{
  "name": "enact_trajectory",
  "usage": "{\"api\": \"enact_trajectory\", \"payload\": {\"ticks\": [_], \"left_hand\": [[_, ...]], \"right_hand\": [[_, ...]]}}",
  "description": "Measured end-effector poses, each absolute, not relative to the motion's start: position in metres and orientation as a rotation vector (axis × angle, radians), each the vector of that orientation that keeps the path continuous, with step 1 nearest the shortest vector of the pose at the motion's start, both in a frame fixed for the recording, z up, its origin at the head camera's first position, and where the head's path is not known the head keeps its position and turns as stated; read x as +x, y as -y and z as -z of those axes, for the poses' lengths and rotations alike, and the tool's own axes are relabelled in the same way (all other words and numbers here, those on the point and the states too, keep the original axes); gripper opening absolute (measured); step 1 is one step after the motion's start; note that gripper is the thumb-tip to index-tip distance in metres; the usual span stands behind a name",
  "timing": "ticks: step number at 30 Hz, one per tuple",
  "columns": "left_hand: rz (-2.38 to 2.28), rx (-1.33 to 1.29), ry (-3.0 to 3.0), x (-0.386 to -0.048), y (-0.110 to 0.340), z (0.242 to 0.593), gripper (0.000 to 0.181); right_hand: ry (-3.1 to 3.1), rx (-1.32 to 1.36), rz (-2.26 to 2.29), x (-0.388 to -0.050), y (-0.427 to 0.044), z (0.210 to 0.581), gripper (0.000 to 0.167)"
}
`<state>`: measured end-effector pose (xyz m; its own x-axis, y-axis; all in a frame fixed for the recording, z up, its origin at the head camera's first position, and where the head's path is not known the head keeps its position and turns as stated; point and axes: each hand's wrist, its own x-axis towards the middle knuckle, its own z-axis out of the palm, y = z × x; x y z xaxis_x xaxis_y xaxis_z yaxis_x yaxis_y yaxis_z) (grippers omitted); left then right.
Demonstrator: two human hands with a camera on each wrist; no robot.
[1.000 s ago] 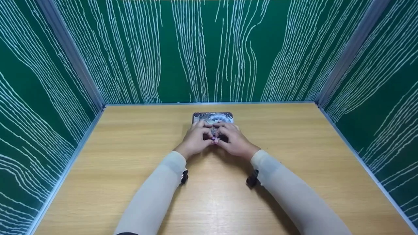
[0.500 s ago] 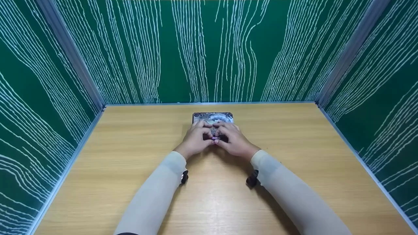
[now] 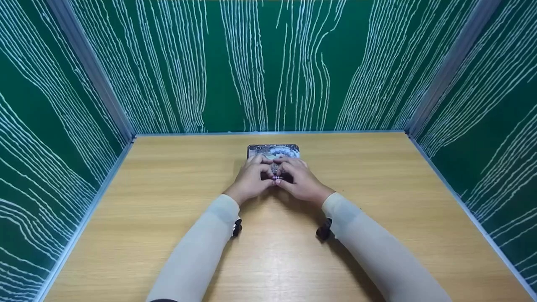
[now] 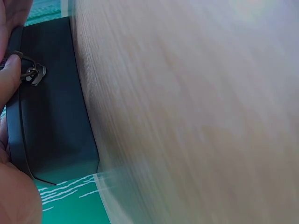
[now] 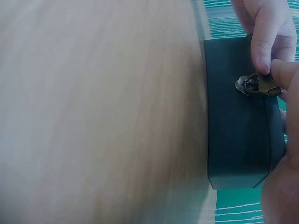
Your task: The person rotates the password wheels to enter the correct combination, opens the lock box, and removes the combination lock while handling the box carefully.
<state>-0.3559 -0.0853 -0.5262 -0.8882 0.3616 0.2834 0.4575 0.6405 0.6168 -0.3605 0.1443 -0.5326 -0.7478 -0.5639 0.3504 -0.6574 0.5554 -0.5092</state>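
In the head view I see a patterned box [image 3: 275,149] on the desk [image 3: 268,251], just in front of the left hand [image 3: 253,176] and the right hand [image 3: 300,178]. The two mirror each other, one at either side, thumbs nearly meeting at the near edge; I can't call either one closer. The long edge of the box runs across, from hand to hand, and much of the lid is hidden beneath curled fingers. From the right wrist, a metal clasp [image 5: 268,86] shows between the thumbs, at the middle of the dark front face; it lies to the left of the right hand, which pinches it at the upper part, though the fingertips behind are hidden. The lid looks shut from here. From the left wrist, the same front stretches away past the left thumb, which presses on the clasp from its own side; I'd say that hand pinches it too, with the ring and backing plate uncovered below the thumb.
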Motion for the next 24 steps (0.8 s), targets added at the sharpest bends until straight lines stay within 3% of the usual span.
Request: {"api": "enact_trajectory", "payload": {"ticks": [24], "left_hand": [[1.07,-0.695,2.725,-0.3552,0.0859,0.5244,0.014]], "right_hand": [[2.659,1.044,-0.995,-0.3616,-0.1457,0.5305,0.015]]}}
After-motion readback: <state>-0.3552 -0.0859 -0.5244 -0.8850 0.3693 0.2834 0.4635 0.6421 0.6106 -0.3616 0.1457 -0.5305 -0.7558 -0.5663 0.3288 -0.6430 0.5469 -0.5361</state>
